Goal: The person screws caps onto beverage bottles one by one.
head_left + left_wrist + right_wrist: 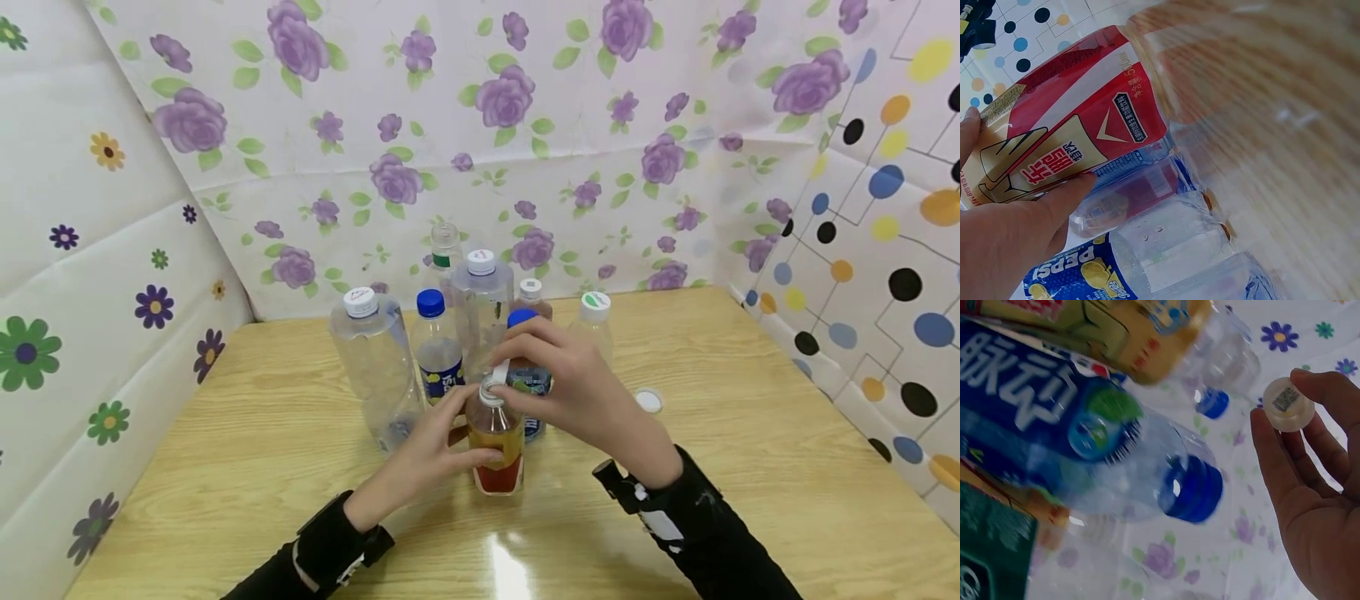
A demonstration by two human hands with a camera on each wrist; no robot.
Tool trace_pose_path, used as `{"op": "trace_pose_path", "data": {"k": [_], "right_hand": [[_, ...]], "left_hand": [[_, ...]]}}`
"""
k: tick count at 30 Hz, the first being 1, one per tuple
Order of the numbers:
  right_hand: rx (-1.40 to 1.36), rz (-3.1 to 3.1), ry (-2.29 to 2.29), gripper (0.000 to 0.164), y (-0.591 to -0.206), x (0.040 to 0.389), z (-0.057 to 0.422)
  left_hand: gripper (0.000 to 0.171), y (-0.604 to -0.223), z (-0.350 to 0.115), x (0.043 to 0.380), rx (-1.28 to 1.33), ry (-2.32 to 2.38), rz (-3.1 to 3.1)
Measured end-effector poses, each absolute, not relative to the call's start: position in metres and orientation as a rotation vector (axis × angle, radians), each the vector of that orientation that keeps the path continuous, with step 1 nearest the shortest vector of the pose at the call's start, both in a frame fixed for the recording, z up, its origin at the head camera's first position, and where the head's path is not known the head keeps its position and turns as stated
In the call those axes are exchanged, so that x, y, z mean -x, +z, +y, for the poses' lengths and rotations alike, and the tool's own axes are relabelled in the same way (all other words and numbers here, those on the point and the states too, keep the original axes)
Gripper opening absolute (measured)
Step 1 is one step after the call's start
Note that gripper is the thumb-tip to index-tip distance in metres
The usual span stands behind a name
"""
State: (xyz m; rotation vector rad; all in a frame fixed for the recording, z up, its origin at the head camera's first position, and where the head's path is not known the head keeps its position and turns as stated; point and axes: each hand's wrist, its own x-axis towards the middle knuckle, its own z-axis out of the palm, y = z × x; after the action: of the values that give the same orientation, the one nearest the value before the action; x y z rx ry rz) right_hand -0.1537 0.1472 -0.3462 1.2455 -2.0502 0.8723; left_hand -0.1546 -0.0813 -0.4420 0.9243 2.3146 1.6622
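Note:
In the head view, my left hand (420,458) grips a clear plastic bottle (498,477) with a red and gold label, standing upright on the table. Its thumb lies across the front and its fingers curl round the far side. The bottle's mouth is uncapped. Right above that mouth, my right hand (581,379) pinches a small white cap (1290,405) between thumb and fingers. In the right wrist view, the cap's inner face shows a printed code. A blue-labelled bottle (1041,406) with a blue cap stands just behind, partly hidden by my right hand in the head view.
Behind stand a large clear bottle (375,358), a Pepsi bottle (438,358), another large clear bottle (480,304) and an uncapped clear bottle (446,242). A white-capped bottle (596,310) is beyond my right hand. A loose white cap (648,400) lies on the wooden table (247,467).

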Motion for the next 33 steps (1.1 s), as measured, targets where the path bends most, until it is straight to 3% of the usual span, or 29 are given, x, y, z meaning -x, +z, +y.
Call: {"op": "trace_pose_path", "data": {"k": [11, 33], "right_hand": [[-1.219, -2.101, 0.924, 0.018, -0.360, 0.155, 0.138], [-1.217, -2.213, 0.910, 0.018, -0.358, 0.158, 0.138]], "left_hand": [[0.073, -0.445, -0.081, 0.157, -0.968, 1.645, 2.325], [0.076, -0.444, -0.081, 0.154, -0.959, 1.664, 2.311]]}}
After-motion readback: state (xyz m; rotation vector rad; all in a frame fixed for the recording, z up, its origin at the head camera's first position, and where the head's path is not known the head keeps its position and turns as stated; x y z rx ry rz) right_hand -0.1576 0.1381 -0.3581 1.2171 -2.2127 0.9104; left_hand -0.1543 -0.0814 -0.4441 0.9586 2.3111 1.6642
